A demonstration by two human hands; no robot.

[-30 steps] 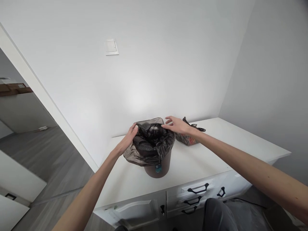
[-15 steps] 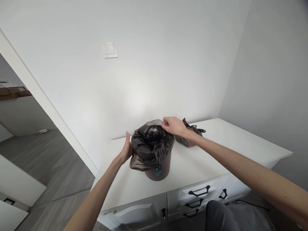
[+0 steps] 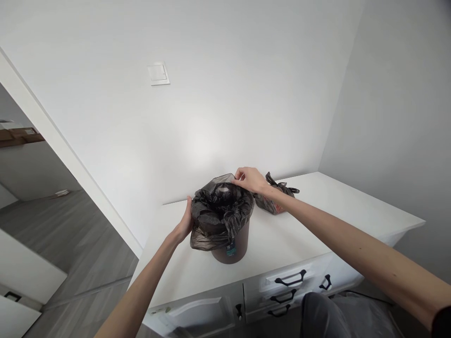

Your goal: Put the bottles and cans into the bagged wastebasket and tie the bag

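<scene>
A small brown bin point(image 3: 230, 244) stands on a white cabinet top point(image 3: 299, 225), lined with a dark plastic bag point(image 3: 220, 213) whose edge is folded down over the rim. My left hand point(image 3: 185, 224) presses flat against the bag on the bin's left side, fingers stretched out. My right hand point(image 3: 250, 179) pinches the bag's edge at the far right of the rim. A second, tied dark bag point(image 3: 276, 199) with something reddish inside lies on the top just behind my right wrist.
The cabinet has drawers with black handles point(image 3: 291, 280) along its front. A white wall with a switch plate point(image 3: 158, 73) rises behind, and a side wall closes the right. Grey wood floor point(image 3: 63, 230) opens to the left.
My left hand slid from the bag's rim down to the bin's left side. My right hand went from spread fingers to a pinch on the bag's far edge.
</scene>
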